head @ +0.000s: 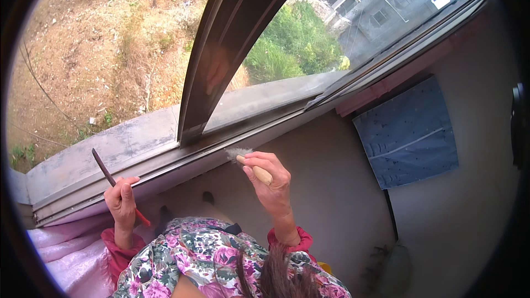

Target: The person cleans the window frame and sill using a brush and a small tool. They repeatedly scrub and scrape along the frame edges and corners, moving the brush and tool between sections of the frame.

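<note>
In my left hand (121,200) is a slender tool (103,167). Its long dark shaft points up over the window ledge, and a red end (142,217) sticks out below my fist. My right hand (270,180) grips the pale wooden handle (262,175) of what looks like a small brush. A wispy whitish tuft (237,153) at its tip is beside the inner edge of the sliding-window track (244,133); whether it touches is unclear. The dark window frame (223,49) rises from the track between my hands.
Past the track is a concrete outer sill (140,132), with a drop to dry ground (103,49) outside. A pink curtain (74,244) hangs at the left. A blue cloth-like panel (410,136) is at the right. A window pane (298,41) closes off the upper right.
</note>
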A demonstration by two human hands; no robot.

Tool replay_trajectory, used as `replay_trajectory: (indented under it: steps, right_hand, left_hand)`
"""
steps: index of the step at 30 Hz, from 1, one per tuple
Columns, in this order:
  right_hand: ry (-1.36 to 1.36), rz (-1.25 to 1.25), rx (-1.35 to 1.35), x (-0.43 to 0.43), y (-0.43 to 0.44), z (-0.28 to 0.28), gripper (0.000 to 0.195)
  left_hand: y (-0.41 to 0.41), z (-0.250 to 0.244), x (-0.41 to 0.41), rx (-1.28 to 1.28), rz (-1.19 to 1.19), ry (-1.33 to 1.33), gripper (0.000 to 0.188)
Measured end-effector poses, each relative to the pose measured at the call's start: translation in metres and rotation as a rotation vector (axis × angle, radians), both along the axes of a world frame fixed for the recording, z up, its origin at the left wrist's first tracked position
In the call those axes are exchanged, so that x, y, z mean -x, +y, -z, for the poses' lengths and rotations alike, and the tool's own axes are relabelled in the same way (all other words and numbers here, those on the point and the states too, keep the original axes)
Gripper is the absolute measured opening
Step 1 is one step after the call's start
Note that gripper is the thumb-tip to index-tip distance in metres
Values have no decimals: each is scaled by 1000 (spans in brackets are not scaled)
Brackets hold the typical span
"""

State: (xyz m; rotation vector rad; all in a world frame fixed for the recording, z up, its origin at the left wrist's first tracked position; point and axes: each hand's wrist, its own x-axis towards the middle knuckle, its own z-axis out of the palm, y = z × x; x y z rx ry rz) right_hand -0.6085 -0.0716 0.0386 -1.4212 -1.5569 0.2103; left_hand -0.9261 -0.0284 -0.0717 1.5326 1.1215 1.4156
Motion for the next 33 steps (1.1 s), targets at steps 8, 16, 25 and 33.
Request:
replay_trajectory:
  steps: [8,16,25,33]
  right_hand:
    - [-639,204,-150,-50,12,-9,24]
    - [-904,306,-165,-114,67,4,2]
    - [-1218,198,26,-192,124,5,12]
    - [-1051,9,135,-194,111,8,13]
  left_hand:
    - [16,15,-2,-105,-124,104,22]
    - [23,18,-11,-379,-313,414,15]
    - [23,23,-11,-315,-336,445,15]
    - [21,23,-12,-299,-349,457,14]
